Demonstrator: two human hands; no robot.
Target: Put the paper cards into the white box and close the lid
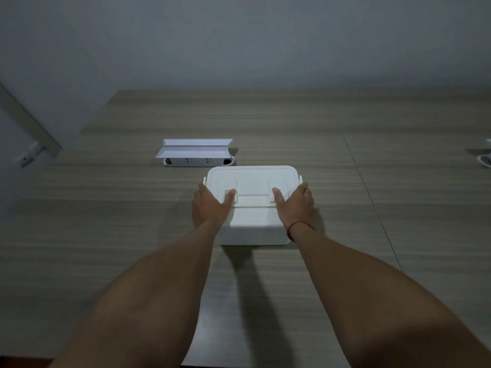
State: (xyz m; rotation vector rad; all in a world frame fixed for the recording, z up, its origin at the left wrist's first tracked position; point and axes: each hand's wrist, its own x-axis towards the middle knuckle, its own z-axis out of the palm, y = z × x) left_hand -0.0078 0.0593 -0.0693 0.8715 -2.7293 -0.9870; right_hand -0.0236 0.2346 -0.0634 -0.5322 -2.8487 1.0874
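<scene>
The white box (253, 227) stands in the middle of the wooden table with its lid (252, 181) down on top. My left hand (210, 205) clasps the box's left side, thumb resting on the lid and fingers hidden down the side. On the opposite side my right hand (295, 203) does the same, thumb on the lid. A thin white handle bar runs between the two thumbs. No paper cards are visible; the inside of the box is hidden.
Behind the box to the left lies a white power strip (198, 162) with two white folded flaps (195, 148) above it. White objects (486, 158) sit at the far right table edge. A seam crosses the wooden table (372, 197) to the right of the box.
</scene>
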